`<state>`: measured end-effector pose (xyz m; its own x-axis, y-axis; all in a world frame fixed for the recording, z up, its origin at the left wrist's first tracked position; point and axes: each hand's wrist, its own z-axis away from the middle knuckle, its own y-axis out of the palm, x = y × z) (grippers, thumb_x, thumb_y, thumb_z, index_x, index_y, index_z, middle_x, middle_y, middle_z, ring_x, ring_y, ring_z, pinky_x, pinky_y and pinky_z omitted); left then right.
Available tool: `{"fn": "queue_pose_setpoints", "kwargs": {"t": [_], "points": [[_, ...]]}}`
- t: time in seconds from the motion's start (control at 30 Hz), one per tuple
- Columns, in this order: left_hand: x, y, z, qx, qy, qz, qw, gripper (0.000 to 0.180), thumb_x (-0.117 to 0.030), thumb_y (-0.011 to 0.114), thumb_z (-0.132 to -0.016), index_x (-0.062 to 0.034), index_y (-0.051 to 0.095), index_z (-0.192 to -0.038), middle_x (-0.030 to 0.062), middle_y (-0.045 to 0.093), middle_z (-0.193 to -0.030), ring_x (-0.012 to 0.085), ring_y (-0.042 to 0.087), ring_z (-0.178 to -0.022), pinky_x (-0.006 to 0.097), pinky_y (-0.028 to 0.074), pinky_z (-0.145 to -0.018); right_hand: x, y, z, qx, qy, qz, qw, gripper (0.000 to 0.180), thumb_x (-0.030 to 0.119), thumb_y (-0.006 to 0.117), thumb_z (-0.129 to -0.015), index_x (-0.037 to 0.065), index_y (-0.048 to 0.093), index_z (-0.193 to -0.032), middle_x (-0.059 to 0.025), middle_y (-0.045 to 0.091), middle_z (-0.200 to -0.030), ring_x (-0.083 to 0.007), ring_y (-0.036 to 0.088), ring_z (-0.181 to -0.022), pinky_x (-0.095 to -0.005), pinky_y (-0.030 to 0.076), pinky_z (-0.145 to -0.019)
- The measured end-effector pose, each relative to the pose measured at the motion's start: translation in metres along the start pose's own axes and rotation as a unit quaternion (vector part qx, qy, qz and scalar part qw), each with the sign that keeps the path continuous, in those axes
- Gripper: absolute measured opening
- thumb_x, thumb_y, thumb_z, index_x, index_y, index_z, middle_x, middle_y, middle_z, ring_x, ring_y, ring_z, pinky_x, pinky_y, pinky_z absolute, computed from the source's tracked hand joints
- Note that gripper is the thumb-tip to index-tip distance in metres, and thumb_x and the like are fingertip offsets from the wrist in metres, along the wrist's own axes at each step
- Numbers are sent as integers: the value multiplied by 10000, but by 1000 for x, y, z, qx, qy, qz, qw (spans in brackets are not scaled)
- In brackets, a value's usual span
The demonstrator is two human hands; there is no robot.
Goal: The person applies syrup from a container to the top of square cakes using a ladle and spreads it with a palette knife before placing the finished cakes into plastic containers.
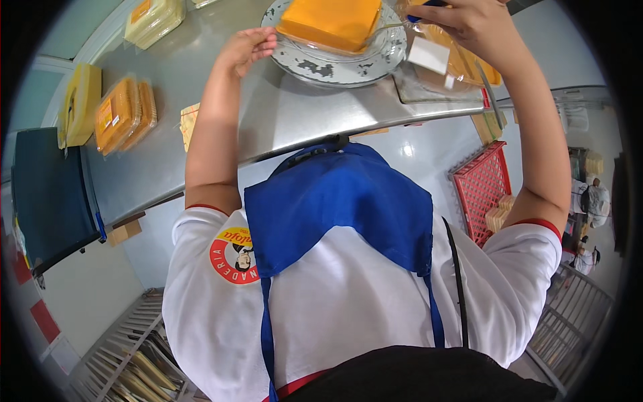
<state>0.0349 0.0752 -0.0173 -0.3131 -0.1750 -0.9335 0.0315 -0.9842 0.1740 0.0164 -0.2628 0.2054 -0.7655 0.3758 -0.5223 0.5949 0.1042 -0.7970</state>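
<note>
A worn white round cake turntable (321, 70) stands on the steel table ahead of me. On it sits a rectangular block with a smooth orange top (328, 23), which looks like a coated cake; the picture's upper edge cuts it off. My left hand (251, 48) is at the turntable's left rim, its fingers closed together against the edge. In my right hand (469, 23), at the upper right, is a blue-handled spatula (422, 10). Its thin metal blade reaches left to the block's right side. Clear plastic packs with orange contents (455, 57) lie under my right hand.
Orange packs (120, 117), a yellow container (80, 107) and pale packs (154, 23) stand on the left of the steel table (274, 117). A red crate (482, 191) is below its right edge. Metal racks (134, 348) flank me; other people (589, 201) are at far right.
</note>
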Motion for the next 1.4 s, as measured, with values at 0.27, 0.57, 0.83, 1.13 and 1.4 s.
{"fn": "queue_pose_setpoints", "kwargs": {"t": [0.27, 0.57, 0.83, 1.13, 1.4], "points": [[14, 50, 30, 3, 1, 25, 1000, 222, -169, 581, -885, 24, 597, -996, 67, 642, -841, 118, 619, -715, 225, 518, -642, 2, 12, -24, 4, -12, -36, 999, 194, 239, 644, -639, 268, 703, -821, 57, 473, -780, -133, 442, -904, -429, 238, -818], [20, 73, 41, -25, -12, 48, 998, 177, -165, 598, -875, 0, 614, -938, 39, 634, -801, 108, 609, -689, 217, 511, -621, -11, 43, -13, -30, 79, -56, 995, 156, 304, 694, -643, 225, 715, -777, 31, 484, -739, -169, 453, -841, -413, 249, -778], [17, 57, 30, -5, -9, 37, 999, 185, -182, 610, -869, -7, 616, -930, 28, 628, -792, 93, 602, -684, 207, 509, -615, -48, 34, 26, 38, 148, -68, 986, 169, 304, 728, -612, 218, 722, -757, 52, 517, -740, -151, 456, -819, -394, 257, -798], [13, 54, 34, -32, -6, -6, 999, 235, -201, 655, -838, 12, 621, -932, 60, 638, -801, 126, 604, -703, 240, 497, -645, -12, 33, -19, -51, 16, -39, 998, 149, 276, 681, -649, 215, 714, -781, 63, 537, -801, -142, 458, -884, -410, 252, -841], [12, 57, 36, -25, -12, -17, 999, 232, -196, 633, -856, 11, 617, -962, 42, 635, -812, 106, 607, -689, 212, 510, -619, 27, 21, -77, -49, -17, -2, 999, 54, 215, 651, -648, 164, 670, -642, 22, 524, -781, -168, 438, -965, -434, 252, -852]]}}
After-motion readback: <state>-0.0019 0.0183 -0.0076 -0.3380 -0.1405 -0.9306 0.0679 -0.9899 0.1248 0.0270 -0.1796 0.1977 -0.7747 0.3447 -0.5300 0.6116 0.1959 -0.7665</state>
